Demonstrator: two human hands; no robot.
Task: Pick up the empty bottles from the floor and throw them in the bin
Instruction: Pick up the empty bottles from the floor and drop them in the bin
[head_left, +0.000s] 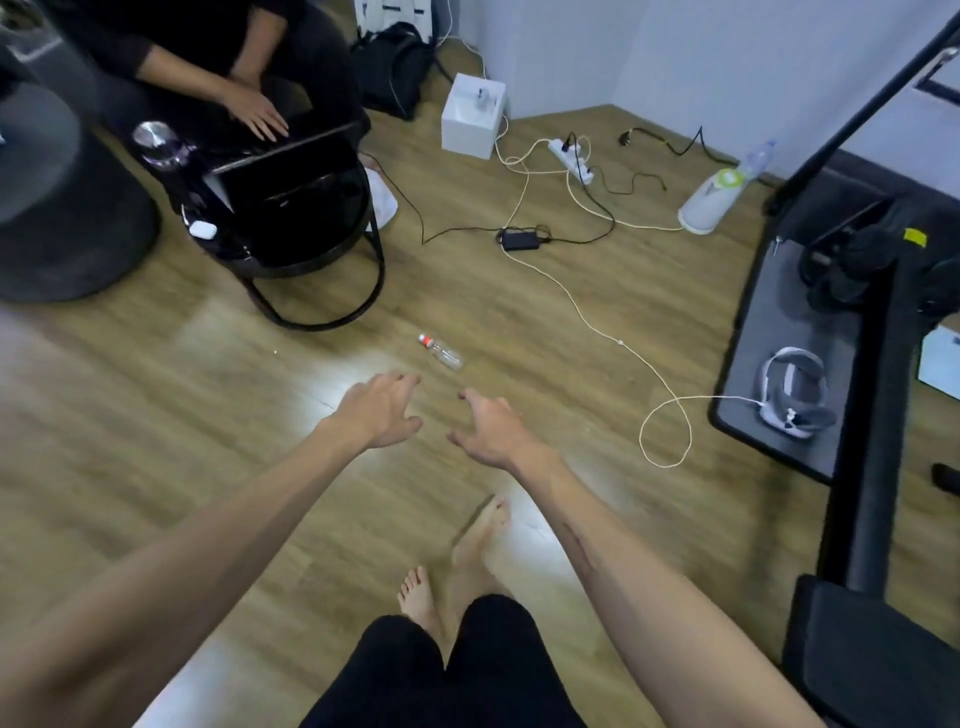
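Currently both my hands are stretched out low over the brown wood-plank floor (519, 322), and neither holds anything: the left hand (382, 415) has its fingers spread and relaxed, the right hand (491, 426) likewise, thumb apart. The target, a small clear plastic bottle with a red cap (440, 352), lies on its side on the floor just beyond the fingertips, a little forward of the gap between the two hands. Its long axis runs diagonally, cap end toward the upper left, base toward the lower right. Left fingertips look nearest the cap end; right-hand fingertips sit near the base end; apart from both. Judgement: either hand could take it, right slightly better aligned with the body. A second clear bottle (758, 156) stands by the far wall, well apart. No bin is visible.
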